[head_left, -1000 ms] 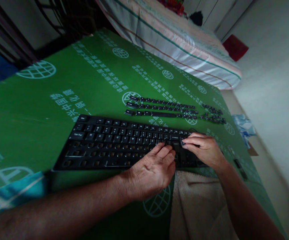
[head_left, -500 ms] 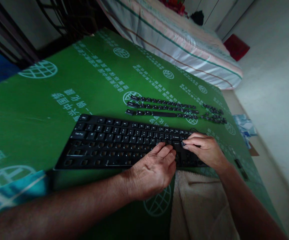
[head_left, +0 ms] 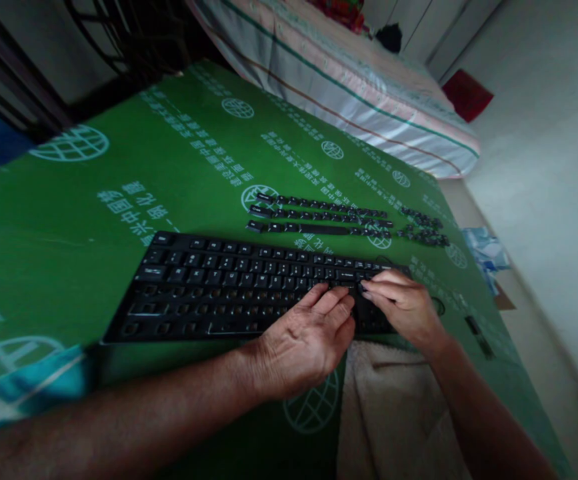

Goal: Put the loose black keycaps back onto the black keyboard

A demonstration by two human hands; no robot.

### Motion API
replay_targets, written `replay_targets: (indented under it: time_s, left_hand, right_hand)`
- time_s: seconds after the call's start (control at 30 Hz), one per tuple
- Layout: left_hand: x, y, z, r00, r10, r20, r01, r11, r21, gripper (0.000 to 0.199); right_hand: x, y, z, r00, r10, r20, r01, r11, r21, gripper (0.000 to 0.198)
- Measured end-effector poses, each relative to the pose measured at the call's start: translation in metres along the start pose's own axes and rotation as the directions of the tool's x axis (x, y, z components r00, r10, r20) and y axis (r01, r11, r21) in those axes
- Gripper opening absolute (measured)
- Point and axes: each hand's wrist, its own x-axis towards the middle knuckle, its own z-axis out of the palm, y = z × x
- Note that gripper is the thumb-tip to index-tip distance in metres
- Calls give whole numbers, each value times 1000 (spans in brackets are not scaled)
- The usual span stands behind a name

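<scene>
A black computer keyboard (head_left: 193,273) lies on the green table; its upper rows carry keycaps, while the lower rows show bare sockets. My left hand (head_left: 313,333) is on the keyboard's right-centre part, fingers bent and pressed together against it, thumb hidden. To its right, my right hand (head_left: 406,303) is closed in a pinch on a small black keycap (head_left: 363,287) above the right-hand key block. Behind the keyboard, loose keycaps (head_left: 323,229) lie in three rows, with a further cluster of keycaps (head_left: 423,227) at their right.
A beige cloth (head_left: 393,407) lies in front of the keyboard, under my right forearm. Small dark pieces (head_left: 479,337) lie near the table's right edge. A teal checked cloth (head_left: 29,387) is at the left front. A bed (head_left: 349,100) stands beyond the green table (head_left: 169,160).
My right hand has shifted slightly, its pinched fingertips a little higher over the keyboard. My left hand keeps its place. The whole view has moved a little.
</scene>
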Motion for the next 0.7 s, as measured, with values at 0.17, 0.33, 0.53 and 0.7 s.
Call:
replay_targets:
  time_s: [0.17,0.33,0.53,0.7]
  left_hand:
    - [1,0,1,998,2,61,-2,1000,7,25]
    - [0,-2,1,996,13,93,-14,1000,2,22]
    - [-1,-3,3,993,22,113,-21,1000,-6,21]
    - [-1,-3,2,995,17,103,-17,1000,-2,20]
  right_hand:
    - [-7,-5,6,996,-72,-50,64,989,-134,20]
    - [-15,-8,13,988,-146,-52,123,944,-306,25]
    - [-20,-9,17,980,-199,-31,170,899,-405,28]
    - [-21,-12,18,986,-169,14,157,884,-440,29]
